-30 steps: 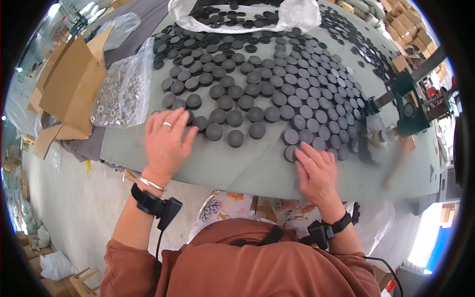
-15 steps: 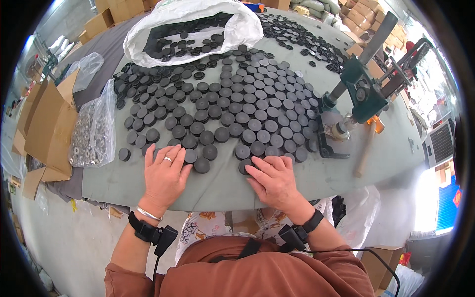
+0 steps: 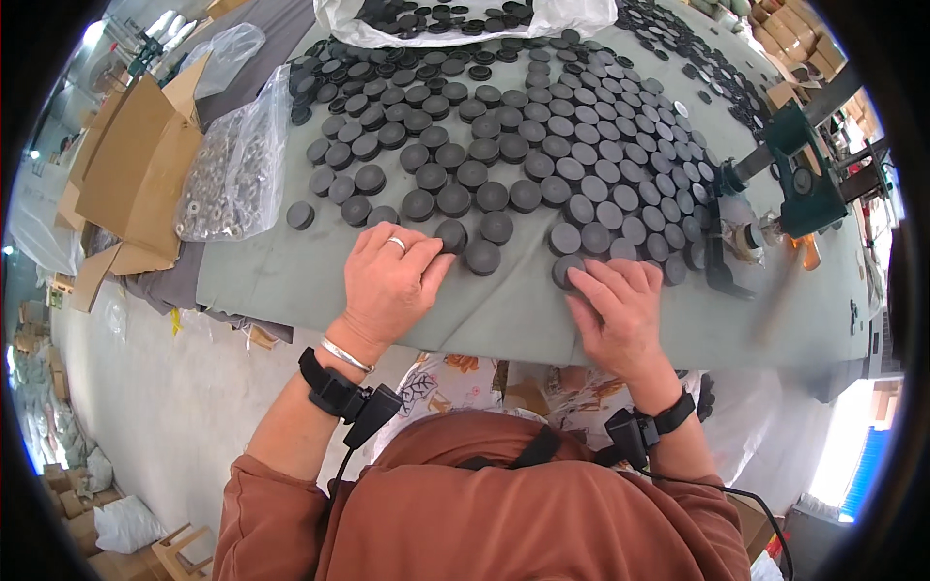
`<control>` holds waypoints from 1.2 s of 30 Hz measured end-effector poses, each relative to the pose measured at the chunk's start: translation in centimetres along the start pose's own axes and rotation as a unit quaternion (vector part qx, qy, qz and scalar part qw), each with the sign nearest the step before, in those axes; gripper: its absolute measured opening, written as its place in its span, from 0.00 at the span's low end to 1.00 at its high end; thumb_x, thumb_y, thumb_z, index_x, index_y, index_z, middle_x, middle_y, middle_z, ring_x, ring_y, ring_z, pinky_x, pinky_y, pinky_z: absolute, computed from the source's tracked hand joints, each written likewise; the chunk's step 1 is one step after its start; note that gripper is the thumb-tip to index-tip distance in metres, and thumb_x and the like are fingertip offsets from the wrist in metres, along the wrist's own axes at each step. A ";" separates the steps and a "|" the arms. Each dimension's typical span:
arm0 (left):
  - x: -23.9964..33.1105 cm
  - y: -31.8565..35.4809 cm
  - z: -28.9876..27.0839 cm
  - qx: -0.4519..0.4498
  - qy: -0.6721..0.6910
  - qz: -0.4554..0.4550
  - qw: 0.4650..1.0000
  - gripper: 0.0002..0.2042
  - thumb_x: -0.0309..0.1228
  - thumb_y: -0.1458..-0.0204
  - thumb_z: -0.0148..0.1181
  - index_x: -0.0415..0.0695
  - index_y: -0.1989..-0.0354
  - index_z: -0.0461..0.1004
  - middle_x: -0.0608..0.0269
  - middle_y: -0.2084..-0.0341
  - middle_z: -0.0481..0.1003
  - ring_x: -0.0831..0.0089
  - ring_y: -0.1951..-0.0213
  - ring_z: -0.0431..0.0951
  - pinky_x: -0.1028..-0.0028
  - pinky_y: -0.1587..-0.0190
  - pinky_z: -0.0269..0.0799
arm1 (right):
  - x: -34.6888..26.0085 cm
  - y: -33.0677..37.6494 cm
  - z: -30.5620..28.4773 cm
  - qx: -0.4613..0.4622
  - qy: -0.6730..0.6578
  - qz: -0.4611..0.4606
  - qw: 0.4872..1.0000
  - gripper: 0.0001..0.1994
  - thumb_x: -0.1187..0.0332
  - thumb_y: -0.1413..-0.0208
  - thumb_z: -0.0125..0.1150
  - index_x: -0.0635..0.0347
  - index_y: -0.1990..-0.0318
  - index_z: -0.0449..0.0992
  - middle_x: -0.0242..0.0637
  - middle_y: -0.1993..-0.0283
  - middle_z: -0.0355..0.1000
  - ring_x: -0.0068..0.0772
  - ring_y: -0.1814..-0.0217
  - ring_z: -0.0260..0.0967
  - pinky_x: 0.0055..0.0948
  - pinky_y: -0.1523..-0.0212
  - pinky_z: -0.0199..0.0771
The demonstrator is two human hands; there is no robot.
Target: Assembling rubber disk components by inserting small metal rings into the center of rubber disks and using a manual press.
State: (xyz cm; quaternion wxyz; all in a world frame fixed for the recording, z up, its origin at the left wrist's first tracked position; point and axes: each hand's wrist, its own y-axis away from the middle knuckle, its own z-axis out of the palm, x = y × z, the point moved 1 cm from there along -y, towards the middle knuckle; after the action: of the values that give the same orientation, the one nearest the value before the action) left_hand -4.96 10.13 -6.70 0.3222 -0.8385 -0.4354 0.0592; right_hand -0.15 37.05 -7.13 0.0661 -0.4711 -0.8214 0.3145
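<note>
Many black round caps [image 3: 472,173] lie in a broad layer on the grey-green table, some of them stacked. My left hand [image 3: 387,281], with a ring and a bracelet, is at the near edge of this layer. Its thumb and bent fingers close on the left side of one cap [image 3: 451,235]; a single cap [image 3: 482,258] sits just right of that. Over on the right, my right hand [image 3: 620,308] has thumb and forefinger against another cap [image 3: 567,271] at the front of the packed rows. Its other fingers are curled beside it.
A green hand press [image 3: 809,179] stands at the right, with a blurred wooden-handled hammer [image 3: 775,305] nearby. On the left are a clear bag of metal washers [image 3: 231,184] and an open cardboard box [image 3: 131,174]. A white sack [image 3: 581,15] of caps lies at the back.
The whole view has shifted, so the table appears higher and further right. My left fingers have drawn together beside one cap. My right hand stays at the same cap.
</note>
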 end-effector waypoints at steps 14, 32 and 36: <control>-0.2 -2.2 -0.4 -0.097 0.073 -0.038 0.992 0.13 0.23 0.55 0.61 0.42 0.59 0.75 0.62 0.61 0.74 0.61 0.60 0.74 0.68 0.58 0.71 | -0.1 0.2 0.3 -0.007 0.007 -0.005 1.000 0.19 0.70 0.61 0.68 0.53 0.57 0.76 0.32 0.57 0.72 0.34 0.58 0.67 0.37 0.53 0.58; -0.1 0.0 0.4 0.010 0.039 -0.050 0.998 0.12 0.21 0.53 0.61 0.42 0.58 0.77 0.60 0.63 0.77 0.63 0.63 0.78 0.71 0.62 0.75 | -0.6 -0.1 0.0 -0.020 0.006 0.007 1.000 0.18 0.72 0.59 0.67 0.54 0.56 0.76 0.33 0.57 0.73 0.34 0.56 0.67 0.36 0.52 0.59; 0.1 0.1 0.6 0.002 0.029 -0.024 0.999 0.11 0.21 0.55 0.62 0.42 0.60 0.77 0.62 0.64 0.77 0.64 0.61 0.77 0.70 0.60 0.75 | -0.6 0.1 0.0 -0.022 0.003 0.008 1.000 0.18 0.73 0.59 0.67 0.54 0.56 0.76 0.33 0.56 0.73 0.34 0.56 0.67 0.36 0.52 0.59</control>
State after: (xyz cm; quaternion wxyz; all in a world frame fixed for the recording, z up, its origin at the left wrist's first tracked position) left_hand -5.01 10.47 -7.23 0.3374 -0.8287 -0.4456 0.0285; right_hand 0.19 36.62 -7.07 0.0563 -0.4798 -0.8242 0.2955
